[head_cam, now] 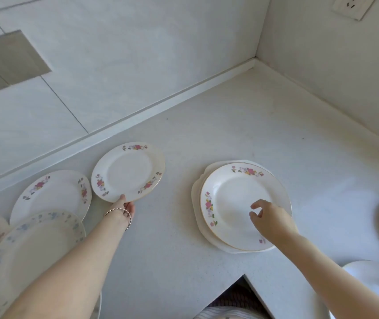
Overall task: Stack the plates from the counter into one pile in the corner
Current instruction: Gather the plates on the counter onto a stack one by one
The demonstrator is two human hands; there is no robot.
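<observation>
Desk (264, 125) lies bare beyond both hands, up to the wall corner (255, 59). Left hand (125, 209): grip pinches the near rim of a floral plate (128, 171), which extends away from the fingers. Right hand (270, 218): grip loosely curled, holding nothing, over the pile of plates (227, 203). Left of the left forearm: second floral plate (52, 192) and blue-patterned plate (34, 245), overlapping.

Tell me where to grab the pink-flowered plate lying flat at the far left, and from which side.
Pinch the pink-flowered plate at its right rim, thumb on top, fingers under, coming from the right. It lies flat, so probably only the rim offers a hold, and the blue-patterned plate covers its near edge. The left hand, nearest, holds another flowered plate.
</observation>
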